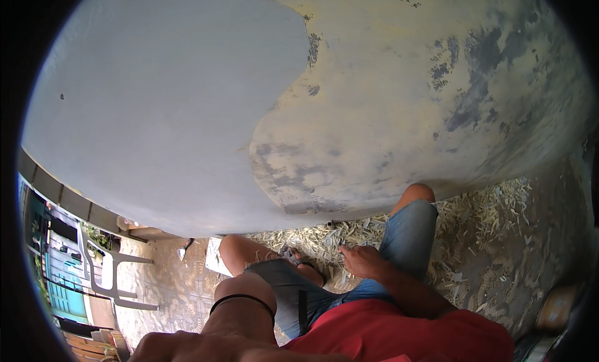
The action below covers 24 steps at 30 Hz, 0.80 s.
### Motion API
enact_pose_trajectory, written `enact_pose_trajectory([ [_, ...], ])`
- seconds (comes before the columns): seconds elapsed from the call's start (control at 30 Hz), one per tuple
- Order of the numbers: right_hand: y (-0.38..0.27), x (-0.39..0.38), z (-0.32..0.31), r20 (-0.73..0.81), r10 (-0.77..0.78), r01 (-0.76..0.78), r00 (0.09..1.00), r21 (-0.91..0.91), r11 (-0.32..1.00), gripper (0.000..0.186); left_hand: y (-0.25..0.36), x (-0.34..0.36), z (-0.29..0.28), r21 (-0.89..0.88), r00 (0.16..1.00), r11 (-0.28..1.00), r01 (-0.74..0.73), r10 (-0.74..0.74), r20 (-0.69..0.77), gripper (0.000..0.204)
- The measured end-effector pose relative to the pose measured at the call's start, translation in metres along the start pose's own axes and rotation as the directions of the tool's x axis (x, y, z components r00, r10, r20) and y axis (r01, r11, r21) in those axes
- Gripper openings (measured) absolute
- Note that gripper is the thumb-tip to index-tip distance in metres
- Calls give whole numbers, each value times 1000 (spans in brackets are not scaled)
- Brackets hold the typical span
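Observation:
My right hand [363,262] lies by my right thigh with its fingers curled. A small dark tip shows at the fingers, too small to name. My left arm, with a thin black band around it, is bent close in front of me. The left hand [165,346] is at the lower edge, partly cut off, and its fingers are mostly hidden. Before me rises a large curved surface [156,106], smooth grey on the left. Its right part [374,118] is pale yellow with dark, rough patches. Neither hand touches the surface.
Pale yellow strips and flakes [499,206] litter the floor along the surface's foot. A sandalled foot [301,262] is between my knees. Left stands a light plastic chair [112,274] on patterned paving [168,281]. A brownish box-like object [557,307] is at the lower right.

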State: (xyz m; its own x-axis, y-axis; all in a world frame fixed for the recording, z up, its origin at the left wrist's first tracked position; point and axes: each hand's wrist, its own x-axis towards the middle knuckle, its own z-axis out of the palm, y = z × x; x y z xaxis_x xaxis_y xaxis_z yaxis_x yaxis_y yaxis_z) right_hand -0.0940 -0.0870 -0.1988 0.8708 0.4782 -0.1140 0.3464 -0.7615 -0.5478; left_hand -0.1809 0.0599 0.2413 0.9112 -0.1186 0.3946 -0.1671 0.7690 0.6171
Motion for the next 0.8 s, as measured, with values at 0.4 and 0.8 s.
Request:
enact_pose_trajectory([
  [0.4, 3, -1, 2, -37, 62, -58, 997, 90, 994, 42, -7, -4, -50, -86, 941, 947, -309, 291, -174, 23],
  [0.8, 1, -5, -21, -170, 210, -176, 963, 194, 965, 36, -117, -46, -294, 849, 920, 388, 358, -300, -251, 30],
])
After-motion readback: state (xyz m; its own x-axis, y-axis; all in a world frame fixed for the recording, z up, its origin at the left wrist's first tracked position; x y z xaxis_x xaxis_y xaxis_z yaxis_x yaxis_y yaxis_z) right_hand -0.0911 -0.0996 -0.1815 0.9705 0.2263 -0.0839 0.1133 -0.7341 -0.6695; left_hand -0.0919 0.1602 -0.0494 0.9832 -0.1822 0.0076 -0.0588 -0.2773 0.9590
